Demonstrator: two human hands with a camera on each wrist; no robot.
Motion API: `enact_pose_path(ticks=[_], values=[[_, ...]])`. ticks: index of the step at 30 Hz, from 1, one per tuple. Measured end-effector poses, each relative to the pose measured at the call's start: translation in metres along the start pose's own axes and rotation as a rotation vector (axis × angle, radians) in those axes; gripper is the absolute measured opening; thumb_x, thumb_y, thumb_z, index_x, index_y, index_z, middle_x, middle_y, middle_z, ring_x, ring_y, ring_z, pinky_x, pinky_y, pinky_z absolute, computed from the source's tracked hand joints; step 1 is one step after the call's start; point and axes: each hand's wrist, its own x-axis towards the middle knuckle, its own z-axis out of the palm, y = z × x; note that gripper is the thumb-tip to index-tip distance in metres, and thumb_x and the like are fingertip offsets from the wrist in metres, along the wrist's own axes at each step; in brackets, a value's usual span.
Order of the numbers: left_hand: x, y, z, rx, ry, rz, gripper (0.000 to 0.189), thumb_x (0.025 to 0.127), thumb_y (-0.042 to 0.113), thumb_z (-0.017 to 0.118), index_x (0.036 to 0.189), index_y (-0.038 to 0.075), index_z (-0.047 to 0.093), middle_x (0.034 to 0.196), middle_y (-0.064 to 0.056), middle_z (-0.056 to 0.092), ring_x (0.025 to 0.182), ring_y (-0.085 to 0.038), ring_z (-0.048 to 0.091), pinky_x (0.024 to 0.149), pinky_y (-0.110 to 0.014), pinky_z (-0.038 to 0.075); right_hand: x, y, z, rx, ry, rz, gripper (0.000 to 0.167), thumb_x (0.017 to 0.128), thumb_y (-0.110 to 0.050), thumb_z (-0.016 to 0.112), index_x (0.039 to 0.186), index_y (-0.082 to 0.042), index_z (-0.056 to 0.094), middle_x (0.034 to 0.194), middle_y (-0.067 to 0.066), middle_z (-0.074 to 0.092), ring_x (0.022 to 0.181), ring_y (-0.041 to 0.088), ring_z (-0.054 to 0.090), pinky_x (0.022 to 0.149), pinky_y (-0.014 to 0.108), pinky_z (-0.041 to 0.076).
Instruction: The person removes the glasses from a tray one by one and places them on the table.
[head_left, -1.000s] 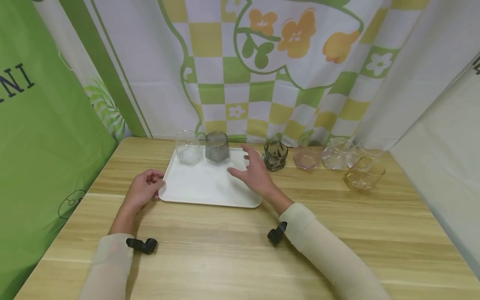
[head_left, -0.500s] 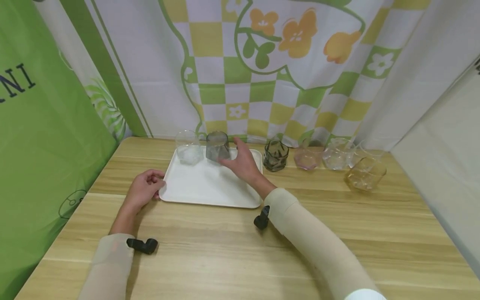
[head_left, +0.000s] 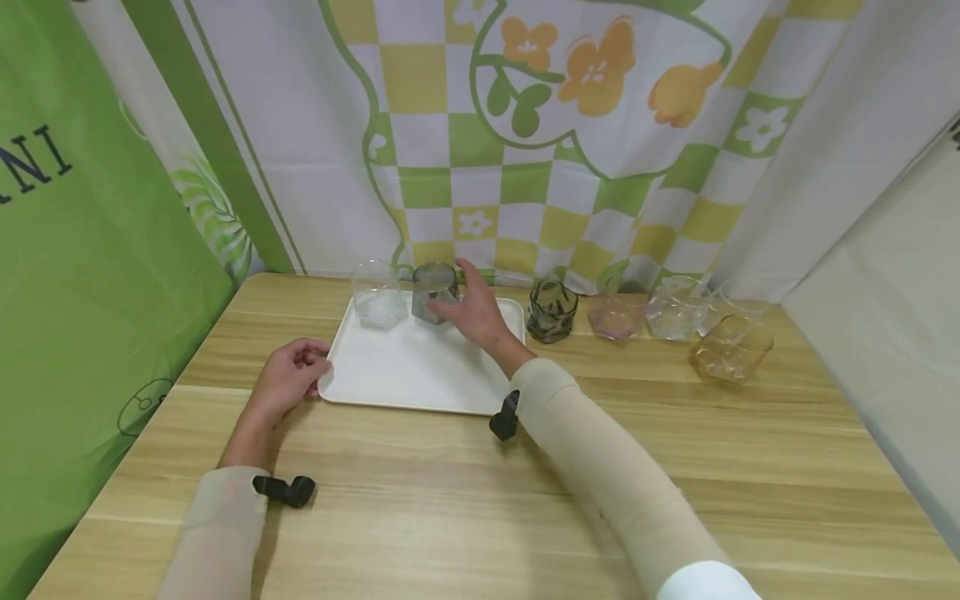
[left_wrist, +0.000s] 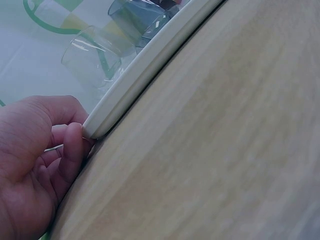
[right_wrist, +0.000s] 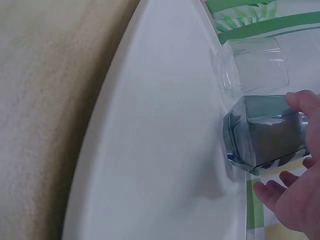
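Observation:
In the head view, my left hand pinches the left front corner of a white tray; the left wrist view shows curled fingers at its rim. My right hand is at a grey glass tumbler standing upright at the tray's back. Its thumb lies in front of the tumbler and the index finger reaches up past its right side. In the right wrist view, the thumb overlaps the tumbler, while the lower fingers are apart from it. A clear glass stands left of the tumbler.
Right of the tray stand a dark faceted glass, a pinkish glass, clear glasses and an amber glass. They stand on a wooden table. A patterned curtain hangs close behind.
My right hand has moved left across the tray to the grey tumbler, its thumb now in front of it. The left hand, tray and glasses have stayed in place.

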Motion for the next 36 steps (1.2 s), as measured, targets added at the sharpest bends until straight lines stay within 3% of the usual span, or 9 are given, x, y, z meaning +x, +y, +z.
enact_pose_path(ticks=[4,11,20,36], values=[[0.000,-0.001,-0.001,0.002,0.000,-0.002,0.034,0.097,0.002,0.064,0.128,-0.011,0.058,0.097,-0.017,0.055,0.062,-0.015,0.056,0.053,-0.026,0.055,0.005,0.001,0.004,-0.023,-0.006,0.006,0.092,0.091,-0.030,0.081,0.162,-0.010,0.025,0.162,0.013,0.033,0.146,0.031,0.034,0.120,0.044,0.031],[0.002,-0.001,-0.001,0.000,0.001,0.001,0.034,0.098,0.003,0.063,0.128,-0.010,0.058,0.097,-0.016,0.055,0.063,-0.015,0.056,0.053,-0.026,0.055,0.010,0.002,0.008,0.003,-0.005,-0.048,0.081,0.091,-0.023,0.081,0.156,-0.005,0.035,0.149,0.014,0.048,0.136,0.029,0.047,0.114,0.039,0.040],[0.002,-0.003,-0.001,-0.019,0.001,0.002,0.032,0.097,0.001,0.063,0.126,-0.011,0.058,0.096,-0.017,0.053,0.061,-0.015,0.055,0.052,-0.026,0.055,0.010,0.003,0.012,0.057,-0.015,-0.056,0.078,0.093,-0.017,0.078,0.156,-0.003,0.034,0.148,0.018,0.048,0.135,0.030,0.049,0.112,0.034,0.041],[0.001,0.000,-0.001,-0.002,-0.001,-0.005,0.033,0.098,0.002,0.063,0.127,-0.010,0.058,0.097,-0.016,0.054,0.063,-0.015,0.055,0.053,-0.026,0.055,0.008,0.002,0.012,0.013,0.019,-0.037,0.077,0.092,-0.021,0.081,0.153,-0.004,0.038,0.145,0.018,0.050,0.129,0.030,0.053,0.105,0.038,0.048]])
